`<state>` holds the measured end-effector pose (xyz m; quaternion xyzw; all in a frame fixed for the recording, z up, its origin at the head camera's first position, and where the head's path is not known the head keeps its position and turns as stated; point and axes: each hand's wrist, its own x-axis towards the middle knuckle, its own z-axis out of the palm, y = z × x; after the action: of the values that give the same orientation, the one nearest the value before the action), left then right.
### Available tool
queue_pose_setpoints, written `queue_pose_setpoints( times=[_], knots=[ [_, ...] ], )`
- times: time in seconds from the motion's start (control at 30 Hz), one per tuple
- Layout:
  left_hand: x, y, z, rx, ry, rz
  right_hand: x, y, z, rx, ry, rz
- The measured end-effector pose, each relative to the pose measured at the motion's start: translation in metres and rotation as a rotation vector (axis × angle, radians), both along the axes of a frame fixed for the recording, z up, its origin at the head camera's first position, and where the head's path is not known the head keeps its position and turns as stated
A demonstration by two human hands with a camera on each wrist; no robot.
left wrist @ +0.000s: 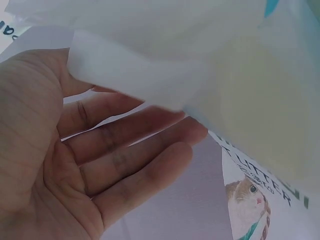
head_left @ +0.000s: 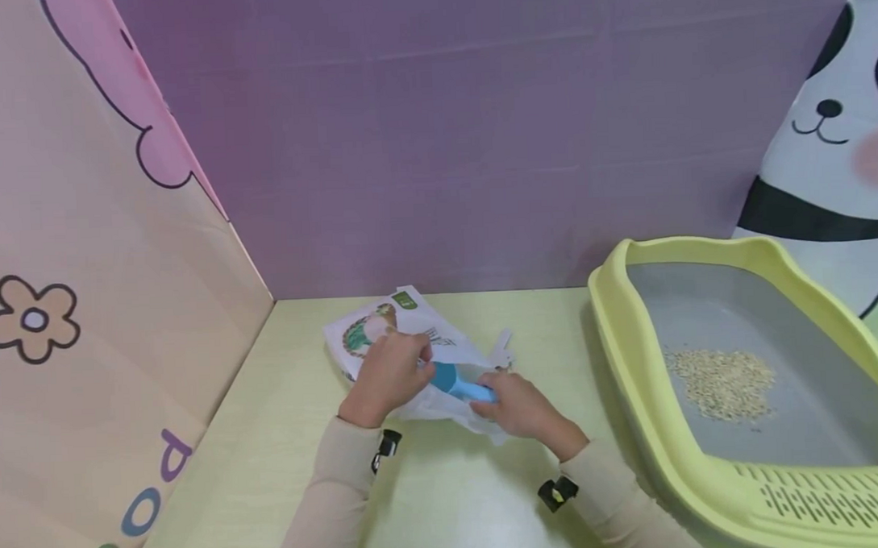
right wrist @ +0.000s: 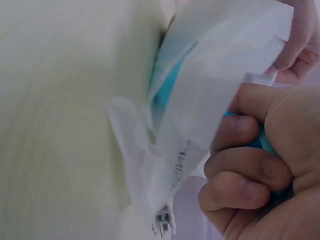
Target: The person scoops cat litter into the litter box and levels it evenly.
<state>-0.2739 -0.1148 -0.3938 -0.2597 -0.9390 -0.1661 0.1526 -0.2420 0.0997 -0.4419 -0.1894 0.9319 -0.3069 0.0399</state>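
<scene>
A white cat litter bag (head_left: pixel 452 342) lies on the table with its mouth toward me; printed lettering and an animal picture show in the left wrist view. My left hand (head_left: pixel 392 372) pinches the upper edge of the bag's mouth between thumb and forefinger, while its other fingers (left wrist: pixel 145 180) stay loosely bent. With my right hand (head_left: pixel 519 404) I grip the handle of a blue scoop (head_left: pixel 448 378), fingers curled round it. The scoop's head reaches into the bag's opening, partly hidden by the white film (right wrist: pixel 200 95). What lies deeper in the bag is hidden.
To the right stands a yellow litter box (head_left: pixel 624 364) with a raised rim and a slotted front ledge. A patch of pale litter pellets (head_left: pixel 726 383) lies on its grey floor. A white strip (head_left: pixel 501 348) sits beside the bag. A purple wall (head_left: pixel 434 145) closes the back.
</scene>
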Motion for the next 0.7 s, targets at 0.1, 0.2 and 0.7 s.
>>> queue_pose_setpoints(
  times=[0.1,0.2,0.7],
  knots=[
    [-0.001,0.0,-0.001,-0.001,0.006,-0.002,-0.001,-0.001,-0.005,-0.009,0.017,0.008],
    [-0.001,0.0,0.0,0.005,0.008,-0.007,-0.002,-0.002,-0.008,-0.026,0.027,0.015],
    [-0.001,-0.001,0.0,0.018,-0.001,-0.016,0.001,-0.006,-0.011,-0.214,-0.135,0.079]
  ],
)
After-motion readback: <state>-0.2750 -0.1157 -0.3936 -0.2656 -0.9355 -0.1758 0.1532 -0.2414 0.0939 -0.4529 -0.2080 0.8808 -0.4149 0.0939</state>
